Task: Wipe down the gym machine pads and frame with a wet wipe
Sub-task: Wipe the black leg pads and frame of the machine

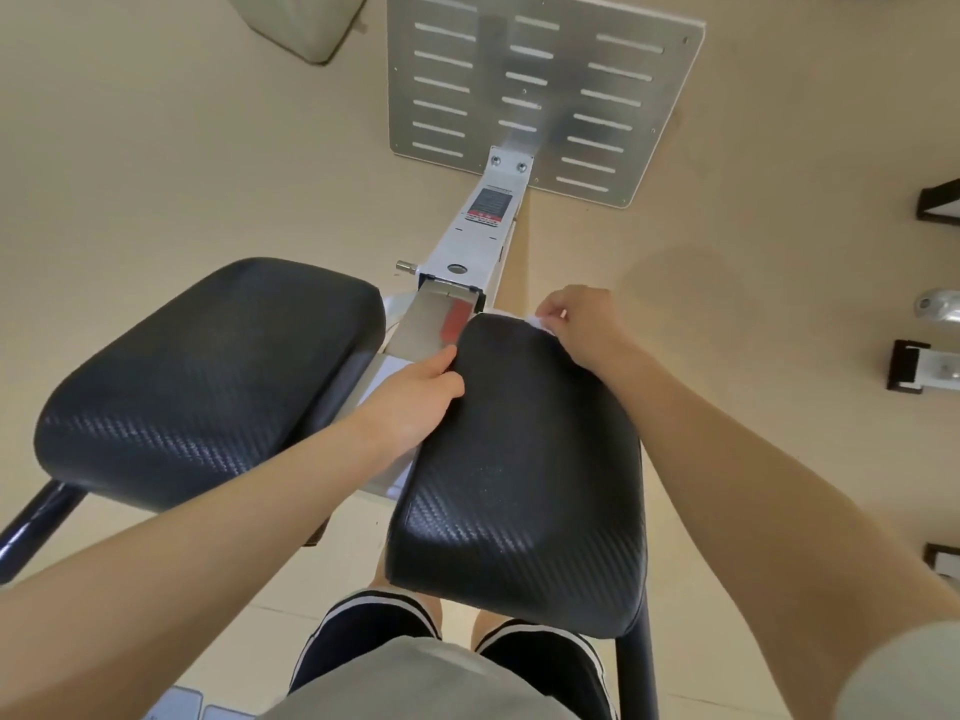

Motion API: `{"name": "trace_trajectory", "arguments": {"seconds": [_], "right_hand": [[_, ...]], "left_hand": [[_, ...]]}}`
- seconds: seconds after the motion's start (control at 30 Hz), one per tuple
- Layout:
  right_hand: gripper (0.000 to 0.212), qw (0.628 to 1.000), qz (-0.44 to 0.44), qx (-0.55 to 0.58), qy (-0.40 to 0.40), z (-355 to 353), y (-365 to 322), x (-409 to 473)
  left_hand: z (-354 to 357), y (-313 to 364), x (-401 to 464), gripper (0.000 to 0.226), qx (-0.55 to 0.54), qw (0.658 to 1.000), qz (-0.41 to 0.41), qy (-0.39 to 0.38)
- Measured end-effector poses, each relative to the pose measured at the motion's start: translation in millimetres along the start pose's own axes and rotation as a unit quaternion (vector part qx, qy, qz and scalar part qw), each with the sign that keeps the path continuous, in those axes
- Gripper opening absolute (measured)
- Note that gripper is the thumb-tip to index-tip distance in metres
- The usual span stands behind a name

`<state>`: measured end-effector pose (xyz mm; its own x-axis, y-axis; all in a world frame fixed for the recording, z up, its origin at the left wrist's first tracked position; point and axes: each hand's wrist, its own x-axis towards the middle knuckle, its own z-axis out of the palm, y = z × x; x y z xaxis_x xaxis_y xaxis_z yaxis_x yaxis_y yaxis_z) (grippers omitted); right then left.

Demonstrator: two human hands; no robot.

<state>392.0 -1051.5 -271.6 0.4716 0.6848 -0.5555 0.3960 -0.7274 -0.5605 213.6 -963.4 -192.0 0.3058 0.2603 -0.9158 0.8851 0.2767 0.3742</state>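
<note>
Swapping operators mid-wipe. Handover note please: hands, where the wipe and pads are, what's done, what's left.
Left hand: grips the inner edge of the right pad, steadying it.
Right hand: fingers pinch the white wet wipe against that pad's far right corner.
Left pad: untouched by either hand at this moment.
Frame and slotted foot plate lie ahead, no hand on them.
Done: cannot tell from this view which surfaces are already wiped.
Left: likely the rest of the right pad, then check the left pad, frame and foot plate.
</note>
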Motion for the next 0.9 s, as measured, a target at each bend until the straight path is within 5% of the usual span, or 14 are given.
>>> {"name": "trace_trajectory", "arguments": {"seconds": [0.13, 0.27, 0.57, 0.7, 0.9], "right_hand": [[0.022, 0.986, -0.132, 0.031, -0.098, -20, -28, -64], [0.015, 0.975, -0.189, 0.049, -0.109, -22, -26, -99], [0.019, 0.996, 0.014, -0.088, -0.004, -6, 32, 2], [0.017, 0.996, -0.072, 0.053, -0.020, -19, 2, -60], [0.010, 0.984, -0.154, 0.061, -0.064, -25, 6, -104]], "left_hand": [[0, 4, -8, 0.063, 0.018, 0.999, 0.016, -0.041], [-3, 8, -15, 0.065, 0.014, 0.999, 0.016, -0.043], [3, 17, -23, 0.053, 0.032, 0.999, 0.039, -0.021], [6, 20, -29, 0.049, 0.035, 0.999, 0.026, -0.031], [6, 25, -29, 0.054, 0.037, 0.997, 0.020, -0.059]]}}
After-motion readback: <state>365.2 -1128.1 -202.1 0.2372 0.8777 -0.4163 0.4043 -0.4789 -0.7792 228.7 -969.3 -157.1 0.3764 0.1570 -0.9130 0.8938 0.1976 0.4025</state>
